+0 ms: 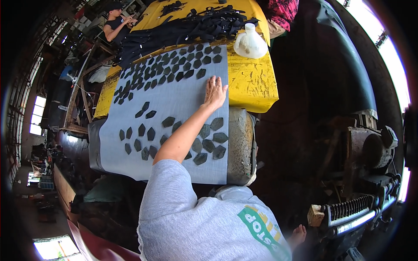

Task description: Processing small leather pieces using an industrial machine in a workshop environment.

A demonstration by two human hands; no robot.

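Note:
My left hand [215,93] lies flat, palm down, near the right edge of a pale grey sheet [174,98]. Its fingers are stretched out and hold nothing. Many dark, flat pentagon-shaped pieces [200,73] lie on this sheet: small ones in close rows at the far side, just beyond my fingertips. Larger dark pentagon pieces [219,152] are spread over the near part, some hidden behind my forearm. Down at the lower right, beside my shirt, part of my right hand [298,235] shows, small and dim; its fingers cannot be made out well.
A yellow cover [252,82] lies beyond and beside the sheet. On it stand a whitish plastic jug [251,42] and a heap of black straps [183,30]. A person [115,24] is at the far left; patterned red cloth [283,13] shows far right. Machinery [352,209] stands right.

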